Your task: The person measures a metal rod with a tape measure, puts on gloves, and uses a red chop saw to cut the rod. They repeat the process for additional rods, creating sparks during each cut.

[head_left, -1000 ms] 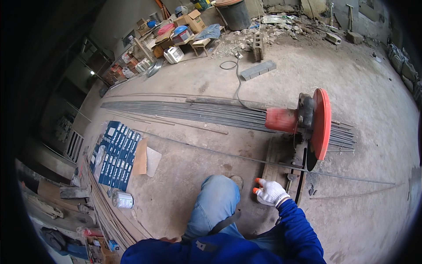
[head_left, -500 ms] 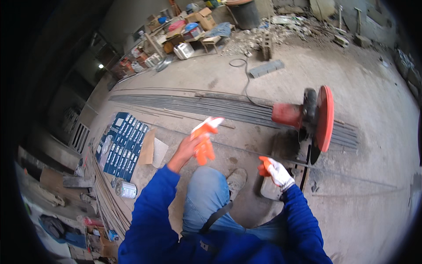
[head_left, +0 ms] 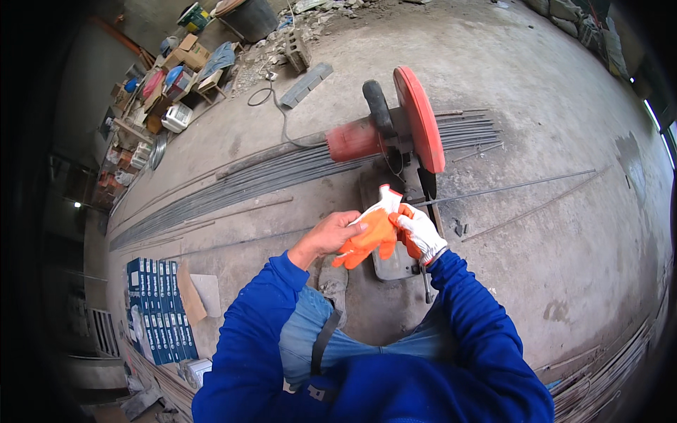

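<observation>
An orange-and-white work glove [head_left: 374, 231] is held up in front of me, its orange palm side showing and its white cuff pointing away. My bare left hand [head_left: 328, 234] is closed on one edge of it. On the other side, my right hand [head_left: 421, 236], wearing a matching glove, has its fingers closed on the loose glove near the cuff. Just beyond my hands stands a cut-off saw with a red guard [head_left: 421, 116] and a red motor housing [head_left: 352, 139]. A thin steel bar [head_left: 515, 186] runs through the saw's base to the right.
Long steel bars [head_left: 233, 199] lie across the floor under and behind the saw. Blue boxes [head_left: 159, 310] and a cardboard piece [head_left: 190, 290] are at the left. A power cord [head_left: 284, 127], a grey block [head_left: 306, 84] and piled clutter [head_left: 176, 77] are farther back. More rods [head_left: 610, 377] lie lower right.
My hands have come together, and my right hand now also grips the loose glove that my left hand held alone. The view has turned to the right.
</observation>
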